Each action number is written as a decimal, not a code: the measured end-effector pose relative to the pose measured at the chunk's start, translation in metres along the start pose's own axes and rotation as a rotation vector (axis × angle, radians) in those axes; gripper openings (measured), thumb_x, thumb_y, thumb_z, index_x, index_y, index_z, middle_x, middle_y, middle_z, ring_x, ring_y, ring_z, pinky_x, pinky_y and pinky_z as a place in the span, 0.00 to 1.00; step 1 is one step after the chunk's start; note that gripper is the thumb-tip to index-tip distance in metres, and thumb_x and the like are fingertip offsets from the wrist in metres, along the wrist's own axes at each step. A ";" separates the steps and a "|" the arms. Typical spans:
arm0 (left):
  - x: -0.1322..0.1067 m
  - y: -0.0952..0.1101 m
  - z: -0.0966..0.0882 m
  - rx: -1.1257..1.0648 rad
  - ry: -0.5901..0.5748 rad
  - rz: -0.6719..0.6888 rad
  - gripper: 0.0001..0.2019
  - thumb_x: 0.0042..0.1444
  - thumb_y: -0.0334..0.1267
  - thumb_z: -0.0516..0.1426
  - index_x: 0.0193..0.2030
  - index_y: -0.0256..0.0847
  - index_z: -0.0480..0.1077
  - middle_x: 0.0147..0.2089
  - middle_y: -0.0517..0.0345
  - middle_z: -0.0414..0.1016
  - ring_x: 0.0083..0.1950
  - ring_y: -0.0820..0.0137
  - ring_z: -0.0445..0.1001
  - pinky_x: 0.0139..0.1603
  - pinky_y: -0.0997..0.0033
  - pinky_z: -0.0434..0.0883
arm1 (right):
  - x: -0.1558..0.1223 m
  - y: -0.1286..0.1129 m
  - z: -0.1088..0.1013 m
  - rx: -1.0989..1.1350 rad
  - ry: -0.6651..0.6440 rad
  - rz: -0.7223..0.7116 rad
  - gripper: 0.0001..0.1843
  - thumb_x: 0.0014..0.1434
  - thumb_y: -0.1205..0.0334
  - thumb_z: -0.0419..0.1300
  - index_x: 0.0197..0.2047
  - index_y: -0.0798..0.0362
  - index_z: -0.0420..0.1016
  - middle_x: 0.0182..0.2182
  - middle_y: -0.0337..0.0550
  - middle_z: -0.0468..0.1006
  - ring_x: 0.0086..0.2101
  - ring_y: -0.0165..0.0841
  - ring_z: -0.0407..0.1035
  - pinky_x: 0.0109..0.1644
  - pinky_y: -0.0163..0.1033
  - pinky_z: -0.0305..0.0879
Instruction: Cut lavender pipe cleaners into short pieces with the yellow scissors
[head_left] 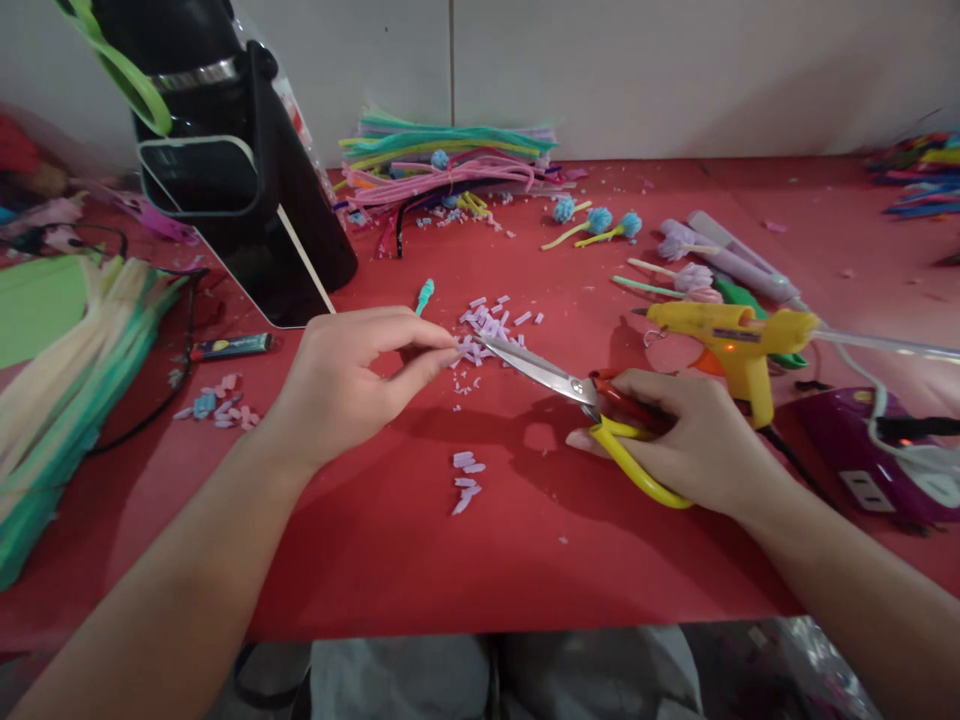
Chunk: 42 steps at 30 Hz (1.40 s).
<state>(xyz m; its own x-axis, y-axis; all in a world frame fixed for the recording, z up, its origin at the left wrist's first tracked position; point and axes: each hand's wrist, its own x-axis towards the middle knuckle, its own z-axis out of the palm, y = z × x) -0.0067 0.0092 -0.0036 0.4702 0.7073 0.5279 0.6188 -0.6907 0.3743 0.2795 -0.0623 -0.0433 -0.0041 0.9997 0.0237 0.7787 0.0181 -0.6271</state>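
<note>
My right hand [675, 435] grips a pair of scissors [540, 374] with one yellow and one red handle. Its blades look closed, their tip reaching a pile of short lilac pieces [491, 325]. Thumb and forefinger of my left hand [352, 370] are pinched together beside the tip; whatever is between them is too small to make out. Closer to me lies a small group of lilac pieces [466, 482]. A teal twisted piece [425, 296] rests just beyond my left hand.
A yellow glue gun [739, 345] and purple power box [862, 450] stand right. At left are a black phone and bottle [315, 210], a lighter [231, 346] and pale-green stems [75, 370]. Coloured pipe cleaners [450, 165] and blue pompom stems [598, 222] lie behind.
</note>
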 end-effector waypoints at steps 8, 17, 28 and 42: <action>0.000 0.002 -0.001 0.022 -0.004 0.001 0.04 0.61 0.41 0.61 0.36 0.49 0.79 0.37 0.63 0.84 0.38 0.70 0.82 0.41 0.71 0.76 | 0.001 -0.002 -0.001 0.040 -0.052 -0.001 0.27 0.43 0.38 0.70 0.26 0.54 0.68 0.22 0.33 0.56 0.26 0.28 0.49 0.27 0.35 0.50; -0.001 0.002 0.000 0.023 -0.010 -0.006 0.05 0.61 0.42 0.61 0.36 0.50 0.79 0.38 0.64 0.84 0.38 0.70 0.82 0.40 0.71 0.76 | 0.002 -0.004 0.000 0.040 -0.010 -0.054 0.25 0.46 0.38 0.68 0.25 0.52 0.68 0.20 0.33 0.56 0.24 0.27 0.49 0.25 0.35 0.50; 0.000 0.003 0.000 0.015 0.000 -0.011 0.04 0.60 0.41 0.61 0.35 0.49 0.79 0.37 0.65 0.84 0.37 0.71 0.82 0.40 0.73 0.76 | 0.002 0.000 0.002 0.017 -0.002 -0.019 0.20 0.47 0.45 0.68 0.26 0.53 0.70 0.20 0.33 0.56 0.24 0.27 0.49 0.27 0.35 0.49; -0.001 0.003 0.001 0.035 0.012 -0.020 0.05 0.61 0.42 0.61 0.37 0.49 0.80 0.38 0.63 0.85 0.38 0.69 0.82 0.40 0.71 0.76 | 0.001 -0.003 0.000 0.030 -0.009 -0.058 0.26 0.46 0.38 0.69 0.26 0.54 0.68 0.21 0.33 0.55 0.25 0.26 0.47 0.25 0.34 0.49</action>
<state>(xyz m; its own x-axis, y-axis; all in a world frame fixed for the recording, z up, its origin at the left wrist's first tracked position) -0.0049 0.0066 -0.0033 0.4501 0.7188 0.5299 0.6498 -0.6706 0.3577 0.2769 -0.0615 -0.0417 -0.0543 0.9971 0.0539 0.7581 0.0763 -0.6477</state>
